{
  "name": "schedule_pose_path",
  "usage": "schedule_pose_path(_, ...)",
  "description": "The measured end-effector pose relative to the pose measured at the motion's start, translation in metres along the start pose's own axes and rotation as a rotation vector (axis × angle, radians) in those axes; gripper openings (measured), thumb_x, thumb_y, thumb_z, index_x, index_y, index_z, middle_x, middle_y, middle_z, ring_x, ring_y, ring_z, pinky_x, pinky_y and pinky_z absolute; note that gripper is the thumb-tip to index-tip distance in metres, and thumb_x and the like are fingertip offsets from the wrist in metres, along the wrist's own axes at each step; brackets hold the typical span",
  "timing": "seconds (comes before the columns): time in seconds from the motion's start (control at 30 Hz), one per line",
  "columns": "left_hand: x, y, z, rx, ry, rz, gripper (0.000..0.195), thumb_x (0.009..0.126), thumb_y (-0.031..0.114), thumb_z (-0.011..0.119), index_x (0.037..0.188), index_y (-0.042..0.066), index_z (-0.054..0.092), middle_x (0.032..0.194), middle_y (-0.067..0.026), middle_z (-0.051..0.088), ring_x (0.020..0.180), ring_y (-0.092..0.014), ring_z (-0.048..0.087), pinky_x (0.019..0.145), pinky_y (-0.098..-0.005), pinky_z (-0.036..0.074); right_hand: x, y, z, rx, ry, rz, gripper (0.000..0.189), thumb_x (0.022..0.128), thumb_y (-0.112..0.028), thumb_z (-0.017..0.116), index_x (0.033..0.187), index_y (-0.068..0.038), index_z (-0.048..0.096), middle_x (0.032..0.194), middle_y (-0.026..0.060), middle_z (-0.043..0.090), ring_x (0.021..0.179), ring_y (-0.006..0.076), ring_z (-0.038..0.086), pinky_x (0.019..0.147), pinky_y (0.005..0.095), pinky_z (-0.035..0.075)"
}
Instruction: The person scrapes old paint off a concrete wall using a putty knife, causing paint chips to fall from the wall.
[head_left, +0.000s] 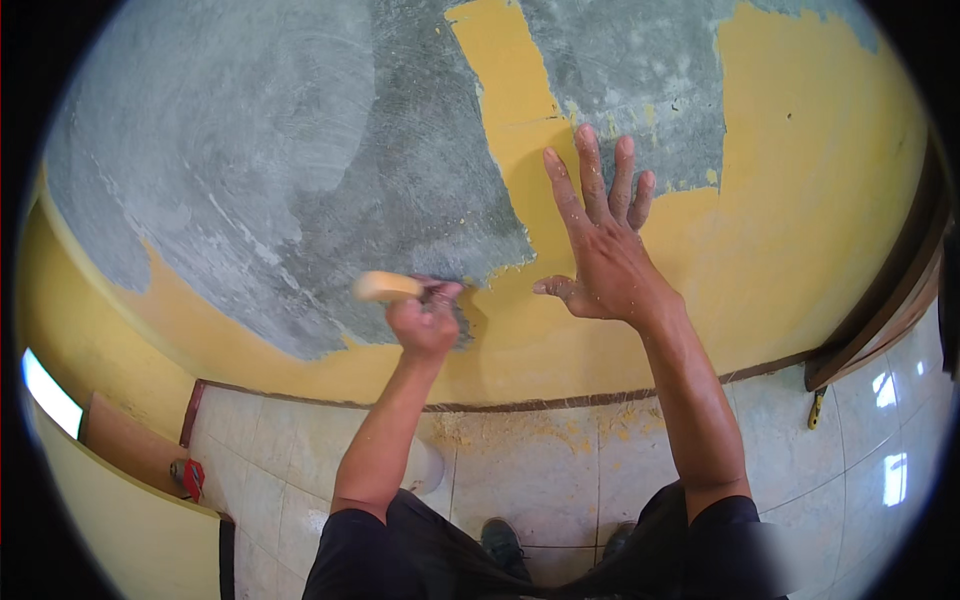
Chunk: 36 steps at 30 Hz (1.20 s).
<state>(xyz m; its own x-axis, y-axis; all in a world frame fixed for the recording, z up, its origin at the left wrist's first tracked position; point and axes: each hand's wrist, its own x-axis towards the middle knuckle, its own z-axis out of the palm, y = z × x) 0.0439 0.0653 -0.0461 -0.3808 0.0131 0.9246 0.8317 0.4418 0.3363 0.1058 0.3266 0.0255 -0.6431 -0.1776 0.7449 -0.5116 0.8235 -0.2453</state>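
My left hand (424, 326) is closed around a hand tool, likely a scraper (390, 286), whose light orange handle is blurred and points left. Its working end, towards the right, is too blurred to make out. The tool is at the lower edge of the bare grey plaster (420, 187), where this meets yellow paint (517, 75). My right hand (607, 255) lies with fingers spread against the wall, fingertips across a yellow strip and a grey patch. Small pale flakes cling to its skin.
Paint flakes (525, 436) litter the tiled floor (525, 487) below the wall. A white bucket (425, 466) is partly hidden by my left arm. At right, a yellow-handled tool (816, 412) lies beside brown wooden furniture (862, 352). A red object (193, 478) sits at left.
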Motion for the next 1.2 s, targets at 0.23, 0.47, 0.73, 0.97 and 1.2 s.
schedule_pose_path(0.23, 0.009, 0.009, -0.018, 0.131, -0.106, 0.153, 0.009, 0.079, -0.01, 0.063, 0.086, -0.004, 0.061, 0.077, -0.0097, 0.063, 0.069, -0.018, 0.066, 0.063, -0.0271, 0.054, -0.005, -0.003, -0.003, -0.014, 0.018, 0.008, 0.13, 0.06, -0.027, 0.092, 0.16, -0.014, 0.011, 0.166, 0.0179, -0.008, 0.148, 0.0507, -0.015, 0.114, 0.0698, -0.001)
schedule_pose_path(0.47, 0.005, -0.005, -0.012, -0.07, 0.04, 0.04, 0.011, 0.082, -0.005, 0.066, 0.087, -0.001, 0.057, 0.08, -0.007, 0.061, 0.069, -0.016, 0.065, 0.062, -0.0272, 0.051, -0.003, -0.004, -0.005, -0.027, -0.018, 0.034, 0.133, 0.058, -0.026, 0.093, 0.16, -0.014, 0.01, 0.165, 0.0198, -0.011, 0.147, 0.0499, -0.02, 0.114, 0.0684, -0.006)
schedule_pose_path(0.73, 0.002, 0.002, -0.013, -0.083, 0.02, -0.016, 0.008, 0.085, -0.001, 0.066, 0.084, 0.0, 0.058, 0.076, -0.0056, 0.064, 0.068, -0.015, 0.063, 0.063, -0.0269, 0.05, -0.004, -0.005, -0.001, -0.051, -0.003, 0.033, 0.129, 0.061, -0.027, 0.092, 0.16, -0.014, 0.012, 0.165, 0.0209, -0.009, 0.147, 0.0519, -0.016, 0.113, 0.0695, -0.004)
schedule_pose_path(0.97, 0.0, 0.0, -0.01, -0.016, -0.007, -0.012, 0.007, 0.084, -0.002, 0.065, 0.083, 0.0, 0.058, 0.075, -0.0066, 0.063, 0.065, -0.012, 0.06, 0.063, -0.0246, 0.048, -0.006, -0.006, -0.003, -0.06, -0.017, 0.052, 0.128, 0.061, -0.027, 0.092, 0.16, -0.013, 0.012, 0.165, 0.0213, -0.009, 0.147, 0.0518, -0.017, 0.114, 0.0691, -0.005)
schedule_pose_path(1.2, 0.01, -0.005, -0.009, -0.129, -0.01, 0.093, 0.007, 0.086, -0.004, 0.061, 0.088, -0.002, 0.054, 0.08, -0.0096, 0.061, 0.07, -0.018, 0.065, 0.062, -0.0299, 0.055, -0.002, -0.007, -0.002, -0.061, 0.012, 0.034, 0.129, 0.06, -0.027, 0.092, 0.16, -0.014, 0.012, 0.165, 0.0208, -0.009, 0.147, 0.0521, -0.017, 0.113, 0.0698, -0.005)
